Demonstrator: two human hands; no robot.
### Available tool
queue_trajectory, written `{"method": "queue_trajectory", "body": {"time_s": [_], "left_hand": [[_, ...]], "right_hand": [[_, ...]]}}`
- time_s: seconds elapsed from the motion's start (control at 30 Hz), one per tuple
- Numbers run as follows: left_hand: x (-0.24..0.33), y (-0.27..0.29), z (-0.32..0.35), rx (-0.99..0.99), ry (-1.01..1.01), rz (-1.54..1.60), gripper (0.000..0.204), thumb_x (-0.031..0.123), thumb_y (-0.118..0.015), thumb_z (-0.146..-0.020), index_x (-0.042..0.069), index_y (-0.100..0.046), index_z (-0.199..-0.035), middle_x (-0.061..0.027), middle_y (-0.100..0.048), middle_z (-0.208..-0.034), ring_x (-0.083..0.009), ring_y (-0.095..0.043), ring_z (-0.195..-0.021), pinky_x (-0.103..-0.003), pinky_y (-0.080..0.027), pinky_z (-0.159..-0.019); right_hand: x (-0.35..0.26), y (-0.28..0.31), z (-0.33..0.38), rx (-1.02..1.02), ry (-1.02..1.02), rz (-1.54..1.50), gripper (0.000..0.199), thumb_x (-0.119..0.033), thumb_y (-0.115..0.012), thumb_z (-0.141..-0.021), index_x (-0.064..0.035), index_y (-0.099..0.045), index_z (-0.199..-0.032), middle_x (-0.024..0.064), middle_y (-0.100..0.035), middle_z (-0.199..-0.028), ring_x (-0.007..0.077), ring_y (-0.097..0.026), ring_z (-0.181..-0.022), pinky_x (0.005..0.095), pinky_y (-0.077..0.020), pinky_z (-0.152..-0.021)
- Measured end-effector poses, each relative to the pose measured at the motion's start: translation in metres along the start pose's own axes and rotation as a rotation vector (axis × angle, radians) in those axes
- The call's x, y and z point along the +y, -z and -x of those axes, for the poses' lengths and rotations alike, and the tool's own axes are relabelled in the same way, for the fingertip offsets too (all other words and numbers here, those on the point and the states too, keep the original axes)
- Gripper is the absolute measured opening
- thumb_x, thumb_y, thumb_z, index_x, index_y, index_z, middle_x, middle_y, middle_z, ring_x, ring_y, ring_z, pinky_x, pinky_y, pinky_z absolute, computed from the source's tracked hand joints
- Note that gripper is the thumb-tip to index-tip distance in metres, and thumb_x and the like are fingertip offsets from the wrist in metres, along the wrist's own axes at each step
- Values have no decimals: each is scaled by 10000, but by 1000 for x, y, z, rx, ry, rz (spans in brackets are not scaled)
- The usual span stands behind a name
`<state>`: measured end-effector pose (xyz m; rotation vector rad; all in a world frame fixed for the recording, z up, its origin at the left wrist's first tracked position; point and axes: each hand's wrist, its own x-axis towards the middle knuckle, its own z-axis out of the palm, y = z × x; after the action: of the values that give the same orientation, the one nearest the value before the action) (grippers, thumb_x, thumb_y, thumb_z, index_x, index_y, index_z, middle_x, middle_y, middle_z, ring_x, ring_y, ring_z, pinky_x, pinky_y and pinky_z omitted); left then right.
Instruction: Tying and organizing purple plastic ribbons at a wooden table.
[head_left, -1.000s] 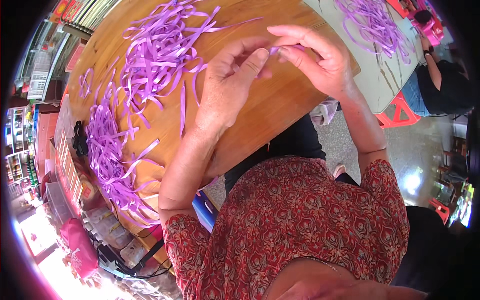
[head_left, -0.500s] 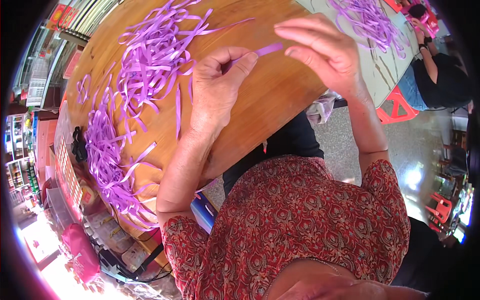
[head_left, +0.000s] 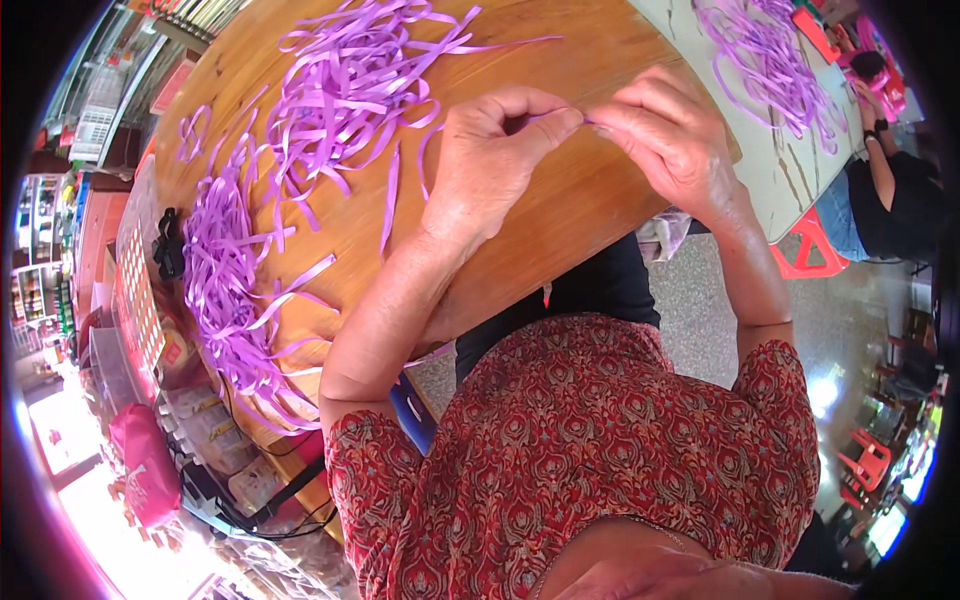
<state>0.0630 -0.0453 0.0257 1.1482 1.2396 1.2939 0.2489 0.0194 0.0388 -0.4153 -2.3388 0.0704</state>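
Above the wooden table (head_left: pixel 560 190) my two hands meet fingertip to fingertip. My left hand (head_left: pixel 497 150) is closed in a pinch on a purple ribbon (head_left: pixel 588 121), of which only a sliver shows between the fingers. Closed as well, my right hand (head_left: pixel 668 140) pinches the ribbon's end from the other side. Left of my hands lies a big loose heap of purple ribbons (head_left: pixel 340 95). A second pile of purple ribbons (head_left: pixel 222 270) spreads along the table's left edge. One single ribbon strip (head_left: pixel 390 200) rests beside my left wrist.
At the upper right a white marbled table (head_left: pixel 770 190) adjoins, with more purple ribbons (head_left: pixel 775 70) on it. A person in black (head_left: pixel 895 205) sits there, near a red stool (head_left: pixel 812 250). A black clip-like object (head_left: pixel 168 245) and packed goods (head_left: pixel 215 440) line the left edge.
My right hand has come in to my left and closed from open onto the ribbon's free end. The view has shifted, so the table's contents appear slightly moved.
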Motion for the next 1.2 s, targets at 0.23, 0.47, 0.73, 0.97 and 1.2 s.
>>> {"method": "queue_trajectory", "body": {"time_s": [0.23,0.47,0.73,0.97,1.2], "left_hand": [[-9,2,-5,-34,-124,-45,115,133,-690,-821,44,-675,-894,27,-623,-754,-23,-497,-651,-182,-373,-542],[-10,-1,-5,-92,-46,397,67,56,-671,-829,43,-639,-887,12,-626,-780,-34,-549,-706,-180,-439,-632],[-19,-16,-1,27,-299,408,93,14,-638,-842,40,-631,-932,6,-630,-838,-37,-523,-697,-175,-412,-615],[-22,-17,1,84,-185,419,138,-36,-635,-830,14,-643,-958,-9,-645,-868,-40,-566,-775,-166,-458,-687],[-21,-19,3,105,-151,301,112,-2,-674,-812,18,-655,-921,23,-628,-807,-17,-531,-708,-156,-437,-633]], "right_hand": [[1,-1,6,-163,-308,-511,134,-13,-672,-772,-24,-665,-905,43,-577,-808,150,-523,-727,278,-415,-614],[5,-23,20,12,-522,-1255,192,-39,-578,-864,8,-640,-1039,59,-581,-880,144,-493,-786,281,-387,-700],[-10,-34,16,224,-625,-1374,299,-35,-567,-874,-9,-599,-1170,60,-606,-938,143,-528,-859,279,-410,-755],[-7,-33,8,169,-259,-410,307,61,-630,-795,-44,-662,-1082,50,-627,-895,138,-579,-783,236,-455,-664],[-12,-35,7,225,-158,-54,279,60,-686,-715,-50,-671,-970,64,-620,-797,185,-581,-716,265,-464,-629]]}}
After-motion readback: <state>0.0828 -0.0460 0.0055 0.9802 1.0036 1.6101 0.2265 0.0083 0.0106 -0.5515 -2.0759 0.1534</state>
